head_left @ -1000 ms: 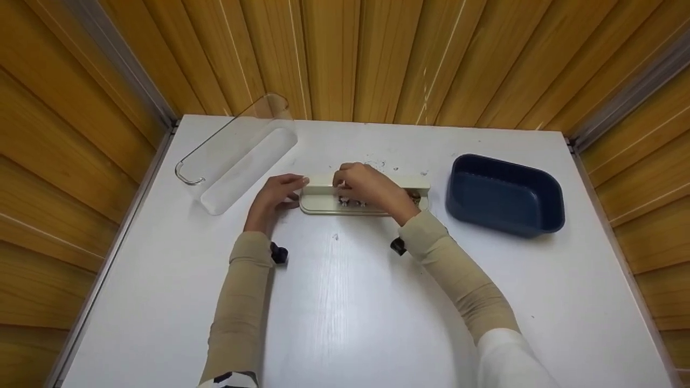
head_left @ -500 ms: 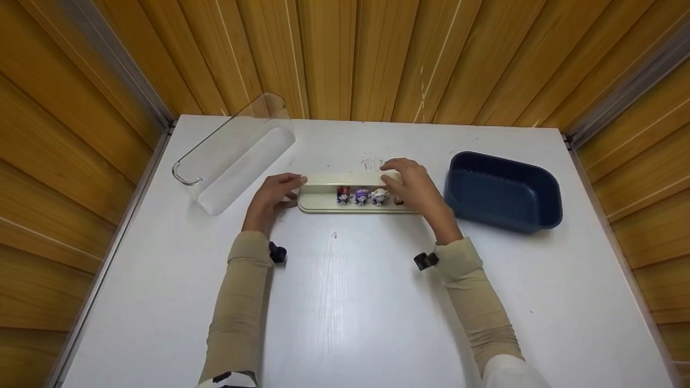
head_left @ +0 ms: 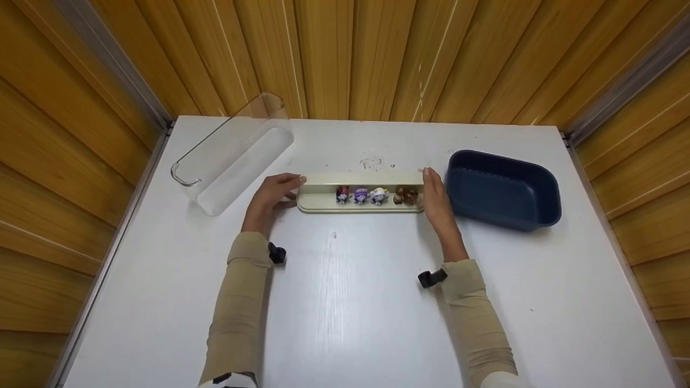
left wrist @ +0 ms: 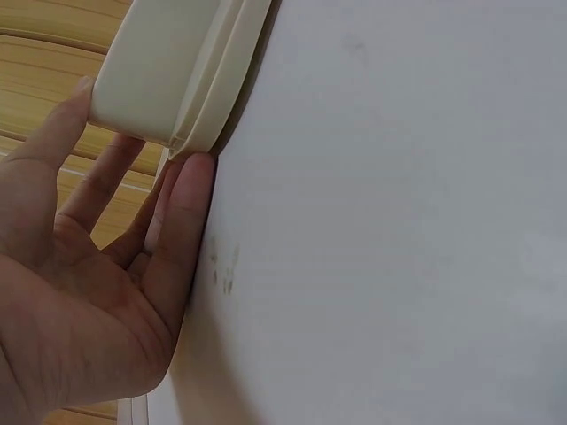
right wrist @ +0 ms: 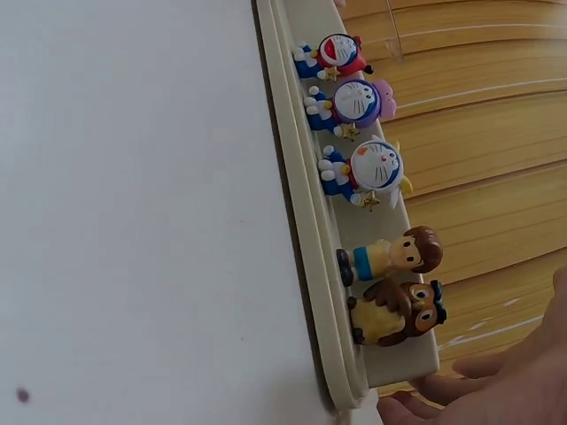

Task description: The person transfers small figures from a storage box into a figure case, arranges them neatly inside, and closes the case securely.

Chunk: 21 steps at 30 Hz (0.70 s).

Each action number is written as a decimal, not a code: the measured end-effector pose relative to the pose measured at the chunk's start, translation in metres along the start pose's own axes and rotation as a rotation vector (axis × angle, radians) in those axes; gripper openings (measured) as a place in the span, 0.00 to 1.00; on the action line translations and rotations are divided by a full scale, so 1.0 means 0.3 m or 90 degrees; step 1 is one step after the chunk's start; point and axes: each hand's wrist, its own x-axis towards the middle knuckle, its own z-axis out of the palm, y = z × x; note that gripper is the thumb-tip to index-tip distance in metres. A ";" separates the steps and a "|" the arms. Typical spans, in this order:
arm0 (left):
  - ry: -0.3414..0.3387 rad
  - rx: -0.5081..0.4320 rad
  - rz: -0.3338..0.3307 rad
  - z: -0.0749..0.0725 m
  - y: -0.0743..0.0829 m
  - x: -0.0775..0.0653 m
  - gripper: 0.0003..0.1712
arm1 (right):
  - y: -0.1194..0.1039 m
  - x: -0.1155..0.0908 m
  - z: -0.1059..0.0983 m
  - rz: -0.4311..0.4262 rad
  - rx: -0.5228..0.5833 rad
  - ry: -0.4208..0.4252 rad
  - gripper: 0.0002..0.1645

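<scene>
A long cream tray (head_left: pixel 318 201) with a raised back ledge lies crosswise on the table. Standing in it are several small figurines: three blue-and-white cat figurines with red (right wrist: pixel 341 53), purple (right wrist: pixel 359 102) and white (right wrist: pixel 372 164) headwear, a boy figurine (right wrist: pixel 406 255) and a brown owl figurine (right wrist: pixel 390 314). At the tray's left end, my left hand (head_left: pixel 272 194) touches the end wall and corner with extended fingertips. My right hand (head_left: pixel 437 207) lies along the right end, its fingers nearly straight; the right wrist view shows fingers (right wrist: pixel 461 382) right at that end.
A transparent long cover (head_left: pixel 237 156) stands at the table's back left. To the right of the tray is a deep navy basin (head_left: pixel 504 196), close beside my right hand. Dark specks mark the white table (head_left: pixel 339 302) behind the tray. Wooden panels (head_left: pixel 372 59) enclose the back and sides.
My right hand has moved rightward from among the figurines to the tray's right end, uncovering the whole row. The left hand stays at the left end.
</scene>
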 end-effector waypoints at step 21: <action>0.007 -0.023 0.000 0.000 -0.006 -0.003 0.30 | 0.068 0.064 -0.067 0.023 0.012 -0.053 0.35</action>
